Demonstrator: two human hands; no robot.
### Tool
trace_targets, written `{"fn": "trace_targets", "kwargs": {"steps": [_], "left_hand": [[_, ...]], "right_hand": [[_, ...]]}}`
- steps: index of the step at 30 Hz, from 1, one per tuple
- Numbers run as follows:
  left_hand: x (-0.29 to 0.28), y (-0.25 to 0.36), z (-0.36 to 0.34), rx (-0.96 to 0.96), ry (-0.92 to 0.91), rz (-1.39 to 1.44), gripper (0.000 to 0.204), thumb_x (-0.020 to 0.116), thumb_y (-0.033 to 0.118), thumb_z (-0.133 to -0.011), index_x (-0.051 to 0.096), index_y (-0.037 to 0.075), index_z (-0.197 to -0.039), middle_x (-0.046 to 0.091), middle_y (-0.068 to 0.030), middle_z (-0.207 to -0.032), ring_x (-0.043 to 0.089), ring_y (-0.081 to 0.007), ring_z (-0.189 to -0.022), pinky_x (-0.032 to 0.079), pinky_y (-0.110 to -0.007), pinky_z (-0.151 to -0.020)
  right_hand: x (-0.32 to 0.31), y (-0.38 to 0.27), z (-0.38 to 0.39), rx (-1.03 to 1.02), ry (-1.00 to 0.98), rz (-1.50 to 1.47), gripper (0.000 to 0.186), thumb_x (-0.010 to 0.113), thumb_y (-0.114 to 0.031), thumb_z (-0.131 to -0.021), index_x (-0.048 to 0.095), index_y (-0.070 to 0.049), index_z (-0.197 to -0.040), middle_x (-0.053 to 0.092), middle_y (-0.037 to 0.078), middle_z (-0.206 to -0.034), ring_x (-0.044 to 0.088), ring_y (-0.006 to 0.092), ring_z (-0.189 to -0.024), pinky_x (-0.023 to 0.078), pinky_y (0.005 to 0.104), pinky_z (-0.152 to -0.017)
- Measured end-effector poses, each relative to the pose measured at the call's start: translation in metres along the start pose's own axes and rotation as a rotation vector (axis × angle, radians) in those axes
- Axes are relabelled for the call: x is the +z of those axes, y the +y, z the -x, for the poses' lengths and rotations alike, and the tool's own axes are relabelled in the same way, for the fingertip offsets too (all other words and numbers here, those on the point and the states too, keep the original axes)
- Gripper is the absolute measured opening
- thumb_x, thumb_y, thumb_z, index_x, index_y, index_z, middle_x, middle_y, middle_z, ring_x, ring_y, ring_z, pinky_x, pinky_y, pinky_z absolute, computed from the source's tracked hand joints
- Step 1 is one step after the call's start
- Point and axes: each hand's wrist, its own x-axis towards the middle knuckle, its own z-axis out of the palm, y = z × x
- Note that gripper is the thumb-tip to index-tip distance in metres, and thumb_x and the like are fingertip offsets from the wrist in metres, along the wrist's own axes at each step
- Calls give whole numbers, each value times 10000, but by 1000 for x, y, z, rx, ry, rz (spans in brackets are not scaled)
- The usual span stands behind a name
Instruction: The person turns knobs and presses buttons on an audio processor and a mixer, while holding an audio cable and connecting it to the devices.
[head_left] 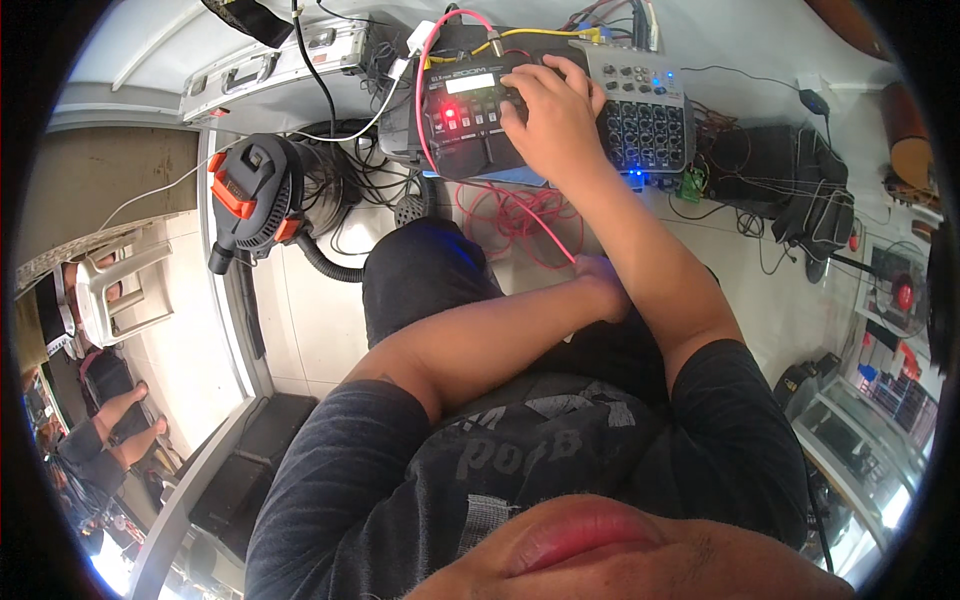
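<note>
My right hand (pixel 556 110) reaches over a black multi-effects pedal (pixel 465 104) with a lit screen and a glowing red light. Its fingers are bent but apart, resting at the pedal's right side, where they hide part of the controls. Under my right forearm, my left hand (pixel 604 287) is closed at the end of a pink cable (pixel 545 232); its fingers are mostly hidden. A pink cable also arcs over the pedal's left side to a plug at its back edge. A mixer (pixel 645 125) with many knobs and blue lights sits just right of the pedal.
A black and orange vacuum cleaner (pixel 258 190) with a hose stands at left, before a silver case (pixel 290 75). Loops of pink cable lie on the tiled floor (pixel 325 320). Black bags (pixel 800 190) and wires are at right. Another person's legs (pixel 120 430) show far left.
</note>
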Motion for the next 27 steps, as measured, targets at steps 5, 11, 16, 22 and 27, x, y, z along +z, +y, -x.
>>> {"fn": "trace_targets", "kwargs": {"steps": [5,11,16,22,27], "left_hand": [[-3,1,7,4,13,-5,614,738,321,-1017,621,293,-1618,599,-30,-1684,587,-283,-1532,531,-618,-1097],[-14,2,14,7,-15,43,621,734,286,-1007,616,296,-1617,599,-37,-1683,587,-267,-1531,542,-599,-1091],[-17,5,16,6,-37,-3,632,737,290,-1006,608,298,-1625,602,-29,-1681,582,-257,-1535,549,-589,-1081],[-22,4,17,25,-108,-32,676,657,352,-1068,471,290,-1714,474,-68,-1771,506,-327,-1588,504,-572,-1191],[-7,0,9,27,11,4,634,732,303,-1014,600,300,-1633,590,-30,-1692,567,-272,-1549,556,-583,-1081]], "right_hand": [[3,2,0,42,15,12,274,831,-307,-959,808,-185,-1203,773,-26,-1339,555,303,-1438,326,556,-1194],[2,-1,-1,42,14,14,260,819,-292,-964,808,-185,-1200,767,-31,-1337,553,306,-1434,335,564,-1179],[5,0,-1,7,26,39,263,802,-274,-965,797,-172,-1208,760,-27,-1312,541,320,-1420,326,590,-1160],[4,-3,-2,23,36,30,284,801,-262,-956,760,-171,-1221,760,-8,-1294,540,333,-1401,324,598,-1135],[4,-2,-3,40,45,32,328,808,-273,-955,745,-197,-1269,771,-8,-1302,577,325,-1376,346,576,-1124]]}}
